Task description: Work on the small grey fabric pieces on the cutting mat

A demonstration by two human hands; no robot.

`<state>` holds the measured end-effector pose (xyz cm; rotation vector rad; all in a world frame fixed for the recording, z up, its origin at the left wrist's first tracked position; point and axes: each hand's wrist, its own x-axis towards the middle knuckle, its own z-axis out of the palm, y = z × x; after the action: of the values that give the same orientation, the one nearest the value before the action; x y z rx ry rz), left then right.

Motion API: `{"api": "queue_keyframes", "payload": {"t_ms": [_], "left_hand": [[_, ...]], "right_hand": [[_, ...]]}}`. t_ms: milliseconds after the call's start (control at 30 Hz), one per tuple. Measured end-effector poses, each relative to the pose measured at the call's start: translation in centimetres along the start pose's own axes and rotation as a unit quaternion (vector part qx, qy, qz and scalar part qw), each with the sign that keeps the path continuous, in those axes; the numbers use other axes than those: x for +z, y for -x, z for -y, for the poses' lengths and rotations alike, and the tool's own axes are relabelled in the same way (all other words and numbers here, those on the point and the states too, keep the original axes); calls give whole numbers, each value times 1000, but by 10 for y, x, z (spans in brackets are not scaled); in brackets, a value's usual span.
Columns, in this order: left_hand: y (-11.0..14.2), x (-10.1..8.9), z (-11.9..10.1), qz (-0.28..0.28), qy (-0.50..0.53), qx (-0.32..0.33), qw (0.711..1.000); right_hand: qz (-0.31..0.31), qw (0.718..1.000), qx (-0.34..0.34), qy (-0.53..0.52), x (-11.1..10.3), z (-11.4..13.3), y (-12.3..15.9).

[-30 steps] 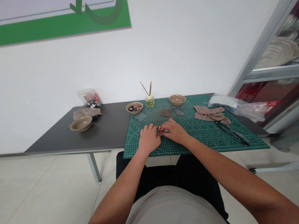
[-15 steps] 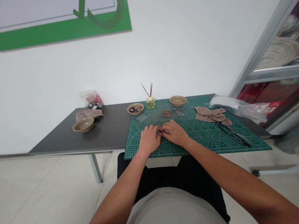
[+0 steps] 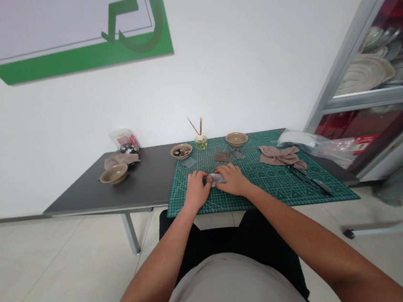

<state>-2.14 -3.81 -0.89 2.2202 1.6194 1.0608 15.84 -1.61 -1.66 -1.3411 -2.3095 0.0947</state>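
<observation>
Just above the green cutting mat [image 3: 207, 205], near its front edge, both hands meet around a small greyish, sheer-looking piece of fabric, perhaps a pouch [image 3: 218, 178]. My left hand [image 3: 196, 190] pinches its left end between thumb and fingers. At the other end, my right hand [image 3: 235, 180] grips it, fingers bent over the top. Whether anything is inside it I cannot make out. Beyond the hands lie a flat brown piece [image 3: 221, 156], a grey one [image 3: 238, 154] and a pale blue-grey one [image 3: 190, 163].
A bowl of dark and light pieces [image 3: 181, 151], a reed diffuser [image 3: 201, 143] and another bowl [image 3: 237, 139] stand at the back. Right are a brown cloth [image 3: 281, 156], a black long-handled tool [image 3: 309, 180] and plastic bag [image 3: 316, 143]. A third bowl [image 3: 113, 174] sits left.
The grey piece, mostly covered by my fingers before, now shows flat and lighter between the hands. My hands have moved slightly apart. The view has tilted up a little.
</observation>
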Motion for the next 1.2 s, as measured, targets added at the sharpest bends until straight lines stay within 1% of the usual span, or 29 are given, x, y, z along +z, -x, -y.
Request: {"api": "queue_keyframes", "payload": {"t_ms": [67,133,167,233,300,367,400,467,500,567,633,667,767,833,933,967,1033,1100,1200], "left_hand": [[-1,-2,3,-18,75,-40,996],[-3,-4,6,-32,160,-83,983],[-5,-5,7,-38,191,-91,977],[-11,-7,7,-43,220,-83,971],[-20,-10,5,-37,225,-73,971],[-29,-11,2,-39,234,-81,968],[-33,-11,1,-37,236,-88,967],[-40,-8,1,-35,234,-96,967],[-42,-6,2,-31,235,-95,967],[-43,-1,4,-30,243,-97,965],[-42,3,8,-28,257,-111,960],[-41,4,10,-25,262,-121,957],[-38,5,15,-15,269,-137,953],[-36,4,18,-13,276,-133,952],[-34,4,21,-8,328,-137,935],[-34,5,21,-3,349,-141,927],[-35,6,22,8,381,-140,914],[-35,6,21,19,402,-128,906],[-35,6,19,31,430,-115,895]], "right_hand": [[-7,999,14,-32,-2,0,-1],[-17,995,34,-96,-7,-1,-3],[-24,990,46,-132,-10,-1,-4],[-49,979,75,-181,-17,-1,-7],[-92,972,95,-196,-22,-2,-9],[-126,966,102,-202,-24,-4,-11],[-130,964,101,-206,-24,-4,-12],[-107,967,99,-211,-22,-5,-12],[-107,967,110,-204,-21,-6,-12],[-132,963,127,-198,-19,-6,-14],[-156,959,118,-204,-18,-5,-15],[-159,958,110,-213,-18,-5,-16],[-125,961,106,-224,-16,-5,-18],[-128,964,116,-204,-14,-5,-18],[-171,961,103,-191,-11,-2,-19],[-168,963,94,-191,-11,-1,-19],[-138,969,76,-188,-8,2,-19],[-125,974,62,-178,-7,4,-19],[-149,975,59,-155,-9,7,-20]]}}
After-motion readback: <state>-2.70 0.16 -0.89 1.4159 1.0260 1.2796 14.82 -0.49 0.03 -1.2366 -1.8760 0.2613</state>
